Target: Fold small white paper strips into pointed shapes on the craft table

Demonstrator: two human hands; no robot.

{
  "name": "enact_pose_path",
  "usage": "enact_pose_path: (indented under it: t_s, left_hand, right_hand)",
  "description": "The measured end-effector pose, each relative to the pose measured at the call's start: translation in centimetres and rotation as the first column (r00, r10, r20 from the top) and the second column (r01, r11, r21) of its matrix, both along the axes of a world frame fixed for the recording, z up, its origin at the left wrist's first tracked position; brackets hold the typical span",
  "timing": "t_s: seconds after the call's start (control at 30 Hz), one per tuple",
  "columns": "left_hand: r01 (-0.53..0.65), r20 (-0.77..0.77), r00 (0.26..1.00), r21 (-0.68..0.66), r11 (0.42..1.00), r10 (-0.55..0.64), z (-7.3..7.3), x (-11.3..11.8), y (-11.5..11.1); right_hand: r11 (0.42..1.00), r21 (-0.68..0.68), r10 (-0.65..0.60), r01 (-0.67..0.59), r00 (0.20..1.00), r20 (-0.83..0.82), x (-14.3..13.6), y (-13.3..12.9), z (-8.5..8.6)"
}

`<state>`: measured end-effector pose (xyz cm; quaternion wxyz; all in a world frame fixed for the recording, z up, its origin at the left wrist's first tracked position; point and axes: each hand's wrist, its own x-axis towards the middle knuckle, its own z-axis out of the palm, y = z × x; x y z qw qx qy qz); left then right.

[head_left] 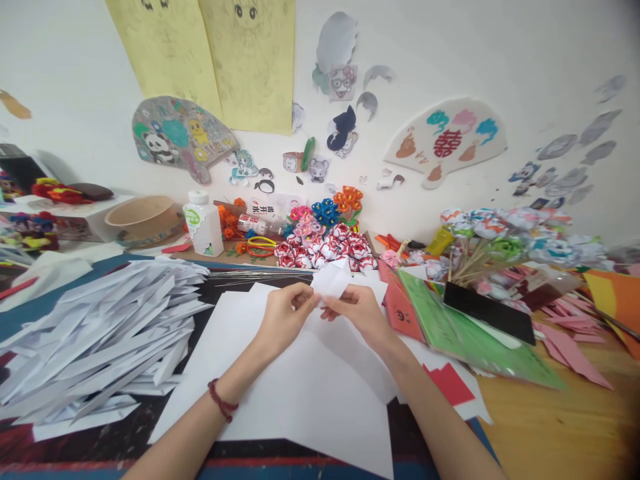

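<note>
A small piece of white paper [332,279] is held up between my two hands, over large white sheets [280,393] spread on the dark table mat. My left hand [287,312], with a dark red braided bracelet on its wrist, pinches the paper's lower left edge. At the lower right edge, the thumb and fingers of my right hand [357,310] close on the same paper. The fingertips of both hands nearly meet. Part of the paper is hidden behind them, and its folds are hard to make out.
Folded white paper strips [110,333] are heaped at left. Behind my hands stand a white bottle [203,223] and red-white paper flowers [327,250]. To the right lie a green folder [465,333], a black phone [489,312], red paper [449,385] and pink strips [575,353].
</note>
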<state>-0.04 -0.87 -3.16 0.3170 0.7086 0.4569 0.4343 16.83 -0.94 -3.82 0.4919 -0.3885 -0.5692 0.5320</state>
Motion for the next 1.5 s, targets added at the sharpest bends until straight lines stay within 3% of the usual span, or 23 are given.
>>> enact_pose_path:
  t_s: [0.23,0.47,0.57,1.1,1.33,1.5]
  left_hand:
    - [-0.001,-0.073,0.997,0.019,1.000,0.003,0.46,-0.09,-0.13]
    - [-0.009,0.103,0.995,-0.014,1.000,0.010,0.36,0.09,-0.17]
    - [-0.023,0.097,0.995,-0.031,0.999,0.026,0.24,0.21,-0.23]
    - [0.143,0.024,0.989,-0.015,0.990,-0.143,-0.11,0.50,-0.38]
    - [0.097,-0.023,0.995,0.033,0.995,-0.096,-0.12,0.54,-0.42]
    - [0.085,0.032,0.996,0.051,0.995,-0.086,0.32,0.04,-0.10]
  right_hand:
    - [0.998,0.054,-0.016,0.014,1.000,0.027,0.18,0.07,-0.14]
    - [0.999,0.041,-0.014,0.012,0.999,0.052,0.10,0.12,0.08]
    - [0.998,0.050,-0.027,0.024,0.998,0.057,0.20,0.13,0.15]
    - [0.993,0.051,-0.106,0.105,0.994,0.010,0.07,-0.07,0.51]
    - [0.993,0.054,-0.105,0.107,0.994,-0.038,-0.04,0.01,0.30]
    - [0.996,0.007,-0.088,0.088,0.996,-0.020,-0.06,0.01,0.11]
